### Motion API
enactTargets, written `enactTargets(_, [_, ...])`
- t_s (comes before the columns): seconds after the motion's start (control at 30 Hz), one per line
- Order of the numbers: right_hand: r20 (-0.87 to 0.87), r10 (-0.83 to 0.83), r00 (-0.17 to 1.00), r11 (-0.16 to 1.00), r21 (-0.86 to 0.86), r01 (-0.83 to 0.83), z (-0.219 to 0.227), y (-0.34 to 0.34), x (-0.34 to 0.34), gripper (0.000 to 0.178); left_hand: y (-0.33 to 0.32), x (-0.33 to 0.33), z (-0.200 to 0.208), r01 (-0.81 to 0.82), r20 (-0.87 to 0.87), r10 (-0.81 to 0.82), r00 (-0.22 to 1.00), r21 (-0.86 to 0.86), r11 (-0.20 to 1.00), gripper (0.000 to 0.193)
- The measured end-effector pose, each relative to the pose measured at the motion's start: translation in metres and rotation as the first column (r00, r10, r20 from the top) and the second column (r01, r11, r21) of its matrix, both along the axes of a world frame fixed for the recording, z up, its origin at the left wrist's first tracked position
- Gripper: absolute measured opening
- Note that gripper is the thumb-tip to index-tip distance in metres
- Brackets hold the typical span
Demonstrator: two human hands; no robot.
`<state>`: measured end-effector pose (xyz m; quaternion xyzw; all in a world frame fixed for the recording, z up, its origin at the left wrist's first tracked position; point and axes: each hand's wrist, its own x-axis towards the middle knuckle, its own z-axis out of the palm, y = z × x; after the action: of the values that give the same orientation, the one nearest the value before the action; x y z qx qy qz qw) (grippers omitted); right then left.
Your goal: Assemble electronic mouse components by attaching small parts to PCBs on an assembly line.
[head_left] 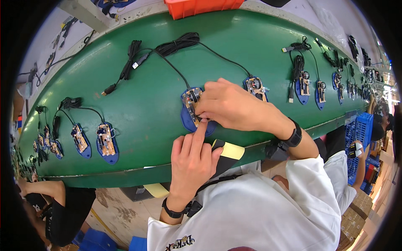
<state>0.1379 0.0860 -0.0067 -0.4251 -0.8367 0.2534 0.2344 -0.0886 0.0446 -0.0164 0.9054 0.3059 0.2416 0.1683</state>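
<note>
In front of me on the green bench (138,113) lies a half-built computer mouse: a blue base (188,121) with a tan circuit board (192,98) on it and a black cable running off the far end. My right hand (230,104) reaches over it from the right, thumb and fingers pinched together at the board's right side; what they hold is hidden. From below comes my left hand (190,157), its index finger stretched out to the right fingertips at the board, its other fingers loosely bent. It holds nothing visible. A second mouse assembly (256,88) sits just beyond my right wrist.
Bundled black cables (178,44) with USB plugs lie at the far side. More mouse assemblies (107,142) sit to the left and others (303,88) to the right. A red bin (203,7) stands beyond the far edge. Blue crates (359,138) and co-workers are off to the sides.
</note>
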Motion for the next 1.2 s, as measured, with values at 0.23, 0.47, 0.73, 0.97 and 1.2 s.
enactTargets(0.23, [0.067,-0.069,0.995,0.996,0.062,0.065,0.004,-0.005,-0.009,0.009,0.005,-0.001,0.002,-0.005,-0.074,0.003,0.997,-0.023,1.0,0.038])
enactTargets(0.47, [-0.069,-0.299,0.952,0.938,0.164,0.306,-0.009,-0.023,-0.027,0.019,0.004,-0.003,-0.002,0.011,-0.064,-0.015,0.998,-0.061,0.998,0.033])
enactTargets(0.73, [-0.134,-0.593,0.794,0.804,-0.044,0.593,-0.012,-0.026,-0.039,0.066,0.003,-0.004,-0.003,0.018,-0.053,-0.022,0.998,-0.073,0.997,0.031])
enactTargets(0.97, [0.015,-0.704,0.71,0.708,-0.055,0.704,-0.02,-0.016,-0.055,0.083,0.006,-0.008,-0.007,-0.016,0.014,0.017,1.0,-0.041,0.999,0.03])
enactTargets(1.2, [0.05,-0.684,0.728,0.729,-0.005,0.685,-0.012,-0.024,-0.053,0.075,0.003,-0.012,-0.003,-0.058,-0.062,0.056,0.997,-0.031,0.998,0.034])
